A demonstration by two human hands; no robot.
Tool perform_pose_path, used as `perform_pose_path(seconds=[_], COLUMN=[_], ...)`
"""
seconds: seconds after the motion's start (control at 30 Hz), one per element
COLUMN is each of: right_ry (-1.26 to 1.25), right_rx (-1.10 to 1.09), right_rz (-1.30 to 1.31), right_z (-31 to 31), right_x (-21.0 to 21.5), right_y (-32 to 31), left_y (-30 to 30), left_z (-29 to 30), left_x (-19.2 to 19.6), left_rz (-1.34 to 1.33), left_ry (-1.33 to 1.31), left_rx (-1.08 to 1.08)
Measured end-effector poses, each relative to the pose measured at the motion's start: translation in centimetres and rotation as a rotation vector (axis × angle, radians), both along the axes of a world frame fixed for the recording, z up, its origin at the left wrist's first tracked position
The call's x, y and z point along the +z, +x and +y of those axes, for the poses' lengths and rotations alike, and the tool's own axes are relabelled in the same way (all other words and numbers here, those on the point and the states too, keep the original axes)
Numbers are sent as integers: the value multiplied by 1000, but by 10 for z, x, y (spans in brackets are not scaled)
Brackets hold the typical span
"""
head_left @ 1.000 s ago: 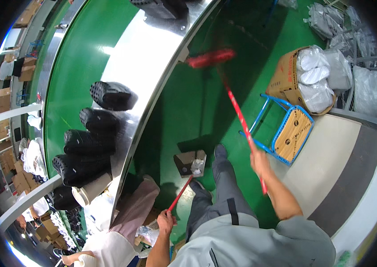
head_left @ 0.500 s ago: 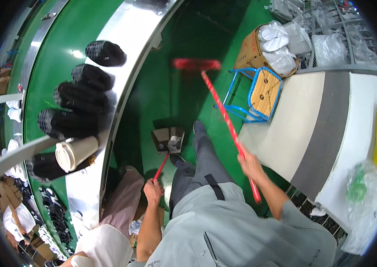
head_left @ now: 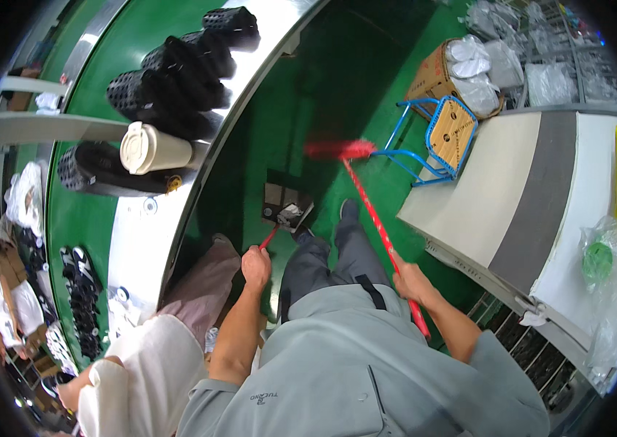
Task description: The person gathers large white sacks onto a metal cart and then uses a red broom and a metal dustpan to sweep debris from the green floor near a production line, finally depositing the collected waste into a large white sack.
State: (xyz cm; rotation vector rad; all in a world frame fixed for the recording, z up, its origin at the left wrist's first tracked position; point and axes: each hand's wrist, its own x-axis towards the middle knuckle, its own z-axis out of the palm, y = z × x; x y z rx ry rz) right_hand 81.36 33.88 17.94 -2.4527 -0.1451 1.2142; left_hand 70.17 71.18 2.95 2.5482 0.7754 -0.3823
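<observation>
My right hand (head_left: 405, 280) grips the long red handle of a red broom (head_left: 339, 150), whose head rests on the green floor ahead of my feet. My left hand (head_left: 255, 267) holds the thin red handle of a dark dustpan (head_left: 286, 206) that sits on the floor just left of the broom, with a few light scraps in it. My grey trouser legs stand between the two tools.
A green conveyor belt (head_left: 97, 65) with a shiny steel rim curves along the left, carrying black mesh parts (head_left: 177, 65) and a cream cup (head_left: 155, 149). A blue-framed stool (head_left: 448, 127), a cardboard box of white bags (head_left: 461, 69), a grey-striped table (head_left: 520, 197). A person in white (head_left: 144, 371) stands close at my left.
The broom head has swept toward me and nearer the dustpan. My view has shifted along the belt, and the black parts now sit farther up-left.
</observation>
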Motion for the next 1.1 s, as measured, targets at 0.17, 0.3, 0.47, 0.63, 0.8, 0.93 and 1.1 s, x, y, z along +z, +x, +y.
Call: perform_pose_path(seconds=[0.17,0.3,0.47,0.63,0.8,0.93,1.1], right_ry=[46,253,217,154,132,144,24], right_rx=[-176,65,210,417,732,825,856], right_rz=[179,-101,-356,-263,-228,-207,-97], right_z=[7,29,163,212,144,42,-26], right_x=[91,13,-154,-171,-158,-114,-1], right_y=[34,94,188,160,107,46,5], left_y=[-16,-74,-135,-191,-241,-248,-310], left_z=[-18,-49,-129,-213,-265,-271,-291], left_x=[20,31,60,82,61,52,-7], left_rz=[91,39,119,136,101,137,213], left_ry=[26,34,-54,-146,-230,-342,-240], left_rx=[93,211,537,893,1133,1265,1039])
